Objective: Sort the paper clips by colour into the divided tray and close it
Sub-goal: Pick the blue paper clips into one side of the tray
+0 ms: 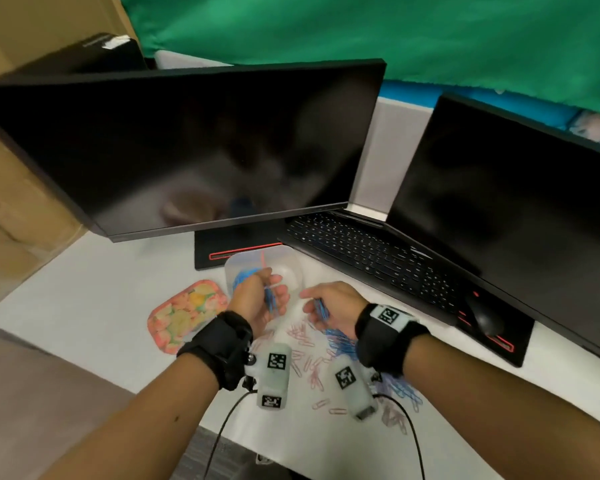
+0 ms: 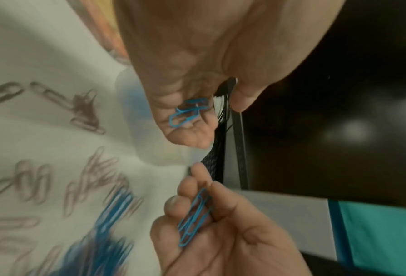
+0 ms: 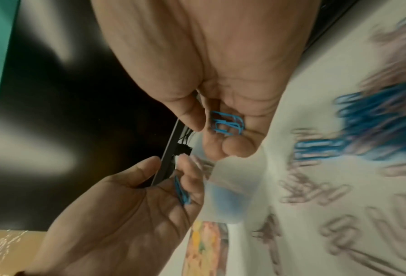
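My left hand (image 1: 257, 299) is raised just above the desk (image 1: 94, 306), palm turned toward my other hand, its fingers curled around a small bunch of blue clips (image 1: 271, 301). In the left wrist view those clips (image 2: 187, 113) lie in the crook of the bent fingers, thumb held apart from them. My right hand (image 1: 329, 306) faces it, close but not touching, and grips its own few blue clips (image 1: 321, 310) between the thumb and curled fingers; the right wrist view shows them (image 3: 228, 123) tucked against the base of the fingers.

The clear tray (image 1: 291, 263) sits on the desk just behind my left hand, in front of the foot of the left screen (image 1: 187, 147). One side of it holds blue clips already; the side nearer the keyboard (image 1: 371, 258) looks pale, and I cannot tell what is in it. Its flowered lid (image 1: 184, 313) lies flat to the left of the tray, near my left wrist.

Under and behind my hands, toward the near edge of the desk, loose clips are scattered: a pink scatter (image 1: 305, 355) in the middle and a blue heap (image 1: 342, 342) beneath my right wrist. A second screen (image 1: 506, 202) stands at the right, with a mouse (image 1: 485, 315) in front of it
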### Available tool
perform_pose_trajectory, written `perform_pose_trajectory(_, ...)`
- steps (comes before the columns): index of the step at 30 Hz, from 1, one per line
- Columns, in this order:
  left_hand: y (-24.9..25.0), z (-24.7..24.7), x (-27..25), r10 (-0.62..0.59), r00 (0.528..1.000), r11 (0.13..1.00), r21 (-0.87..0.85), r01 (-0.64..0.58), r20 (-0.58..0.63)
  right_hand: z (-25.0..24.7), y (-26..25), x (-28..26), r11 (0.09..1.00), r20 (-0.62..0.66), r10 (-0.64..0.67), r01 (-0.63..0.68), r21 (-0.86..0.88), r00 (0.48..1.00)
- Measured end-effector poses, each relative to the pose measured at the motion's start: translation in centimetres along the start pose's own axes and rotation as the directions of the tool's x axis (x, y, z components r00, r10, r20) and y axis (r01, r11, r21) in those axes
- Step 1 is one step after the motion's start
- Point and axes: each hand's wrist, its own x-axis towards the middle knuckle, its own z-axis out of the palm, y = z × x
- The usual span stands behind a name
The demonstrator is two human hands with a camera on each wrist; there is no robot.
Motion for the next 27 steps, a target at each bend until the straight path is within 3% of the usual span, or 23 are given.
perform_pose_trajectory(5, 3.5, -2.2, 1.1, 0.057, 0.988, 0.998, 0.005, -0.057, -0.145, 4.4, -4.2, 2.6, 0.998, 0.024, -0.033, 0.034, -0.05, 0.999)
perform_pose_trajectory(10, 4.6, -3.3, 2.4, 0.064, 0.977, 0.995, 0.091, -0.047, -0.203, 6.6, -5.7, 4.1, 0.982, -0.019, -0.068, 0.064, -0.179, 0.997)
perform_pose_trajectory(13, 4.5, -3.4, 2.9, 0.1, 0.974, 0.978, 0.203, -0.058, -0.203, 6.2, -5.9, 4.0, 0.985, 0.016, -0.09, 0.091, -0.15, 0.996)
perform_pose_trajectory(15, 4.2, -3.2, 3.2, 0.193, 0.956, 0.94, 0.32, -0.117, -0.22, 5.0, -5.8, 3.7, 0.989, 0.011, -0.104, 0.105, -0.103, 0.994)
perform_pose_trajectory(17, 3.7, -2.6, 3.3, 0.352, 0.914, 0.858, 0.46, -0.229, -0.2, 3.2, -5.4, 2.9, 0.988, -0.014, -0.136, 0.134, -0.071, 0.991)
perform_pose_trajectory(20, 2.2, -0.8, 2.5, 0.49, 0.872, 0.693, 0.6, -0.399, 0.014, -0.5, -3.9, 1.4, 0.977, -0.102, -0.173, 0.157, -0.143, 0.98)
perform_pose_trajectory(23, 0.3, 1.3, 1.9, 0.462, 0.846, 0.485, 0.722, -0.493, 0.266, -5.0, -1.0, -0.2, 0.945, -0.212, -0.185, 0.115, -0.306, 0.96)
perform_pose_trajectory(27, -3.4, 3.8, 1.3, 0.31, 0.833, 0.197, 0.826, -0.529, 0.459, -10.1, 3.9, -2.2, 0.807, -0.294, -0.276, 0.053, -0.589, 0.915)
